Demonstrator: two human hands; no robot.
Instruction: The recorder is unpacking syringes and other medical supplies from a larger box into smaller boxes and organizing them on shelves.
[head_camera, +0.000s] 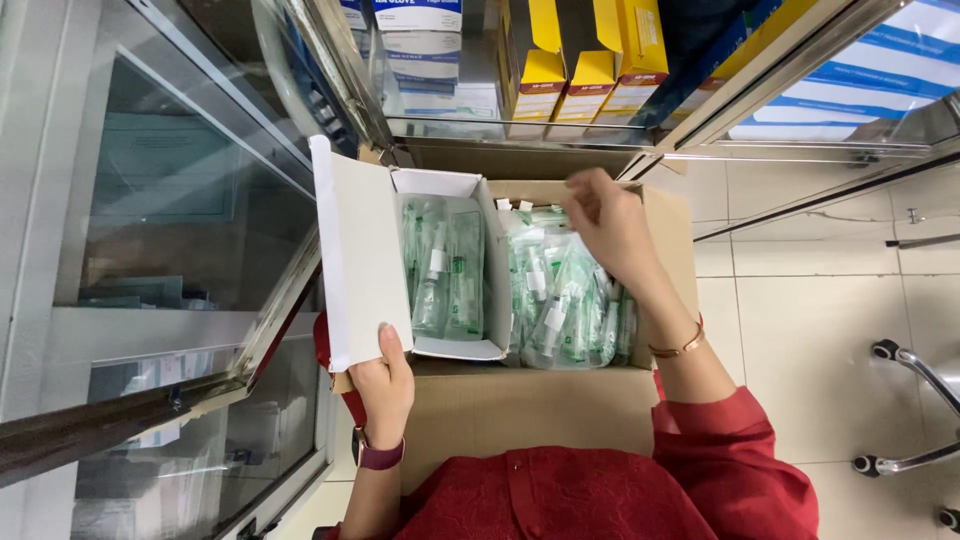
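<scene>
Over the far right part of the brown cardboard box (560, 410), the right hand (608, 222) hovers with fingers curled loosely together, its fingertips touching the top of the loose pile of sealed packets (565, 300) with green-tinted syringes inside; whether it pinches one cannot be told. At the near left corner of that box, the left hand (382, 385) is clamped on the open flap of a white carton (355, 250), thumb on top. This white carton sits inside the cardboard box along its left side and holds more of the same packets, just beside the loose pile. Beyond the box, a glass cabinet shelf carries yellow boxes (585, 60) and white boxes (420, 45). Tiled floor (800, 330) lies to the right
</scene>
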